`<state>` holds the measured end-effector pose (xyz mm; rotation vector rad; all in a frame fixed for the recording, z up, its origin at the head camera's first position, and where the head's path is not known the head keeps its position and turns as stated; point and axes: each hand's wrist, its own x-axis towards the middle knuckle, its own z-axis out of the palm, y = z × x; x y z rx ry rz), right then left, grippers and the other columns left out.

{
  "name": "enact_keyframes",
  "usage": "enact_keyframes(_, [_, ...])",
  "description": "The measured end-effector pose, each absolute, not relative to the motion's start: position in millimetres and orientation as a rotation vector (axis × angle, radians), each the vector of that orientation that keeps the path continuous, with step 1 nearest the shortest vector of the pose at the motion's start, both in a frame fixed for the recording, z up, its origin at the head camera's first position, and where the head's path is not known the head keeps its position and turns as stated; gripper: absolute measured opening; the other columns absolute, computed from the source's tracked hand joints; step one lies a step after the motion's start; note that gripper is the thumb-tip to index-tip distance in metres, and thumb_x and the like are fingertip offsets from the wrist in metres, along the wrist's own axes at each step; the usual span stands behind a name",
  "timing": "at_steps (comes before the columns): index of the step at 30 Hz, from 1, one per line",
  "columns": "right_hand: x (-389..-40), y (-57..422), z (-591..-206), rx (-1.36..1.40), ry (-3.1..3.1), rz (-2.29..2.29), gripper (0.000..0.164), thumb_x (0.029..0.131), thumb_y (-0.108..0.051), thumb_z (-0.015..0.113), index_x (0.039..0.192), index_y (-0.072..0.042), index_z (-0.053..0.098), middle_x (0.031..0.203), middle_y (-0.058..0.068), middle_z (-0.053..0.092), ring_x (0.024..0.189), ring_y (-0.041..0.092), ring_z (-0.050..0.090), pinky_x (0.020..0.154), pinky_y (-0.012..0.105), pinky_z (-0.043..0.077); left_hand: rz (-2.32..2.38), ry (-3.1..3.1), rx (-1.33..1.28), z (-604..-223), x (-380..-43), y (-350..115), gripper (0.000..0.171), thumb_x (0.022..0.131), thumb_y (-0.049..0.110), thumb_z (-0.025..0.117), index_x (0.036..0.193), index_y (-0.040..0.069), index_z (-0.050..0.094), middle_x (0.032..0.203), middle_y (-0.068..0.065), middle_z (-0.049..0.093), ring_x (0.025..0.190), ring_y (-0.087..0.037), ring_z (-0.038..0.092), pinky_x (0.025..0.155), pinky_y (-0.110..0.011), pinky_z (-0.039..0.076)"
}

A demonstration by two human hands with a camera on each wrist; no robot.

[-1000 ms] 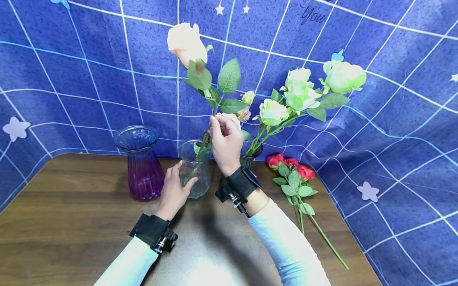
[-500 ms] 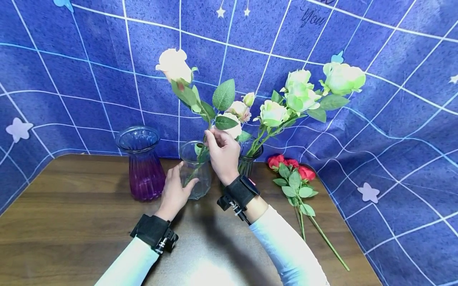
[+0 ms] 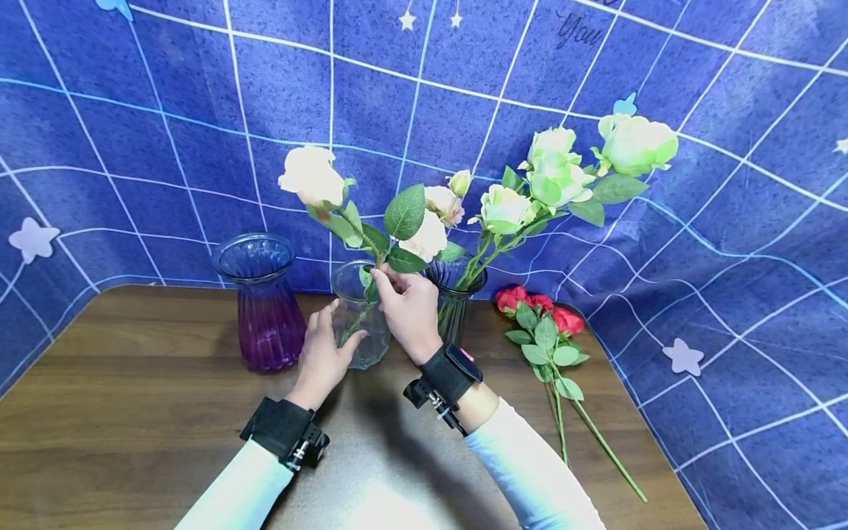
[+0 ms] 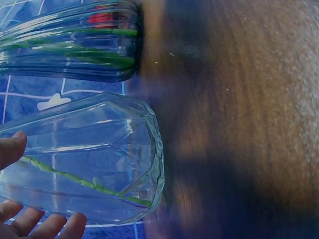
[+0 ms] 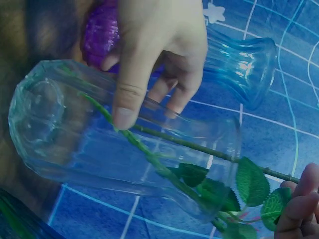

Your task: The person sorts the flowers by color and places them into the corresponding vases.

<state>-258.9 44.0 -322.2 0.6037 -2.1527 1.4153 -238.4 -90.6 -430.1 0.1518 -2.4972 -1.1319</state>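
Note:
My left hand [image 3: 321, 355] holds the clear glass vase [image 3: 372, 344] by its side, thumb and fingers on opposite sides in the left wrist view. My right hand [image 3: 412, 309] pinches the stem of a cream rose [image 3: 311, 177] right at the vase's mouth. The bloom leans left above the vase, with leaves [image 3: 405, 212] just over the fingers. In the right wrist view, the held rose's brown-green stem [image 5: 199, 149] runs down into the vase. A second, lighter green stem [image 5: 144, 149] lies inside the glass, reaching toward the base.
A blue-purple vase [image 3: 265, 316] stands at left. Behind my right hand, a dark glass vase [image 3: 453, 313] bears green-white roses [image 3: 556, 173]. Smaller pale pink blooms [image 3: 424, 237] show close by. Red roses [image 3: 566, 319] lie on the wooden table [image 3: 152, 412] at right, before a blue cloth backdrop [image 3: 185, 147].
My right hand has come down toward the clear vase's mouth, lowering the cream rose, whose bloom also swings left. My left hand stays on the vase.

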Motion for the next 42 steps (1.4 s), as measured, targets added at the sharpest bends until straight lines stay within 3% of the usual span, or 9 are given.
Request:
enact_keyframes(10, [-263.8,38.6,-328.9,0.541,-2.234,1.416,0.018,0.088,-0.02,0.064,0.086,-0.004,0.072,0.066,0.012,0.07,0.046,0.017,0.063,0.046,0.015,0.046,-1.144,-2.482,0.156,-433.9,-237.1,-92.3,0.074,0.082,0.031,0.071,0.14,0.004,0.035,0.129,-0.021,0.044,0.12,-0.038,0.045,0.093,-0.053,0.041])
enact_keyframes(17, [-265.6,35.1,-334.4,0.486,-2.242,1.212,0.024,0.085,-0.023,0.067,0.07,-0.005,0.066,0.058,0.007,0.068,0.048,0.015,0.064,0.047,0.016,0.042,-1.124,-2.456,0.14,-434.8,-237.5,-91.1,0.071,0.082,0.03,0.071,0.139,0.003,0.037,0.128,-0.022,0.045,0.118,-0.039,0.047,0.092,-0.052,0.042])
enact_keyframes(23, [-264.8,32.1,-340.2,0.446,-2.263,1.16,0.025,0.083,-0.022,0.068,0.064,-0.007,0.065,0.056,0.005,0.067,0.05,0.015,0.063,0.047,0.018,0.041,-1.141,-2.469,0.142,-432.3,-236.8,-91.3,0.071,0.083,0.03,0.07,0.14,0.003,0.035,0.129,-0.021,0.044,0.118,-0.038,0.046,0.093,-0.051,0.041])
enact_keyframes(33, [-263.6,31.1,-352.9,0.352,-2.303,1.096,0.044,0.084,-0.023,0.067,0.051,-0.012,0.039,0.044,0.002,0.05,0.041,0.008,0.042,0.043,0.017,0.027,-1.149,-2.462,0.127,-432.6,-236.2,-91.3,0.07,0.083,0.03,0.07,0.138,0.003,0.037,0.127,-0.021,0.044,0.119,-0.037,0.045,0.093,-0.051,0.041])
enact_keyframes(38, [-262.7,31.5,-358.1,0.32,-2.33,1.155,0.041,0.085,-0.028,0.067,0.053,-0.011,0.046,0.046,0.001,0.052,0.042,0.006,0.043,0.044,0.017,0.028,-1.154,-2.475,0.126,-432.3,-236.2,-91.2,0.071,0.083,0.031,0.07,0.14,0.004,0.036,0.129,-0.02,0.044,0.12,-0.037,0.045,0.093,-0.051,0.041])
enact_keyframes(42, [-262.2,30.7,-360.3,0.337,-2.313,1.256,0.027,0.085,-0.029,0.066,0.068,-0.007,0.066,0.052,0.001,0.057,0.045,0.005,0.045,0.046,0.016,0.032,-1.16,-2.49,0.137,-432.5,-236.3,-91.4,0.072,0.084,0.032,0.069,0.141,0.006,0.034,0.131,-0.02,0.042,0.121,-0.037,0.044,0.092,-0.052,0.041])
